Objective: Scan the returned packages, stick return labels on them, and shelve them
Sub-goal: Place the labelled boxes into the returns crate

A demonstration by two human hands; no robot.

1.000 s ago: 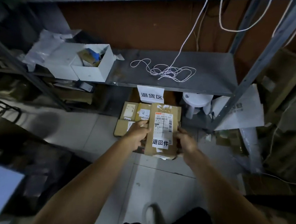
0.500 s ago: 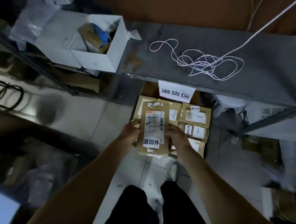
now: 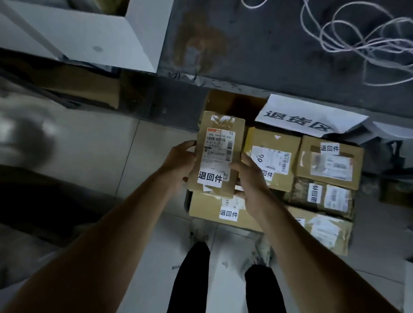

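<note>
1. The person's left hand (image 3: 179, 163) and right hand (image 3: 249, 177) grip the sides of a tall brown cardboard package (image 3: 216, 154), fingers curled round its edges, above the floor stack under the grey metal shelf (image 3: 267, 51).
2. Its white return label (image 3: 210, 177) is on; shelving seems left.
3. Labelled brown boxes (image 3: 328, 161) crowd the spot; a white cord (image 3: 367, 38) lies on the shelf.

Brown cardboard package (image 3: 218, 157), long side upright, shipping label plus white return sticker (image 3: 210, 177) (lower face), above labelled packages (image 3: 327, 161) on floor.
</note>
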